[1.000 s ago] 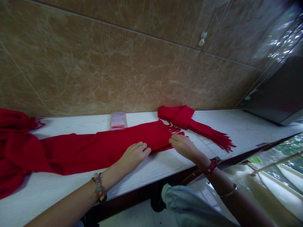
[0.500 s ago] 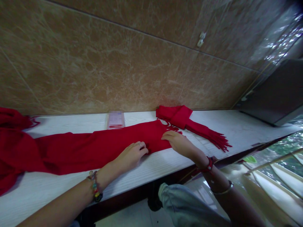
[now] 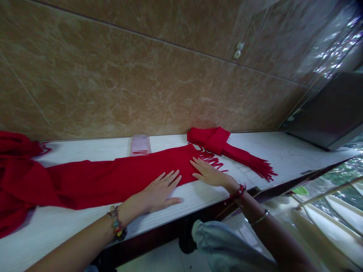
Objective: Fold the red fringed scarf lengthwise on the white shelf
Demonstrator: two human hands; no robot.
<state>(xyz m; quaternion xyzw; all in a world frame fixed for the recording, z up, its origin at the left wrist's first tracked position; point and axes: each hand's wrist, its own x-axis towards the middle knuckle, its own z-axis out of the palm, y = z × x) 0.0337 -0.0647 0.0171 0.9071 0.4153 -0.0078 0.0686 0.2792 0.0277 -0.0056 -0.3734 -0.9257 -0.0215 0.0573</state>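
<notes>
Stretching along the white counter [image 3: 255, 149]: a long red scarf [image 3: 113, 179] under two hands

The scarf is lying lengthwise on the counter, running leftward into a red heap [image 3: 17, 181] and ending rightward in loose fringe [image 3: 214, 160]. The left hand [image 3: 160, 192] is resting palm-down on its near edge, fingers spread, thumb reaching out over the counter. The right hand [image 3: 209, 173] is lying flat beside the fringe, fingers extended and slightly apart, fingertips touching the cloth. Beyond the fringe, a folded red scarf [image 3: 210, 138] is lying near the brown wall [image 3: 113, 75]. Behind the long scarf, a pinkish flat packet [image 3: 140, 144] is sitting, its surface blurred.
</notes>
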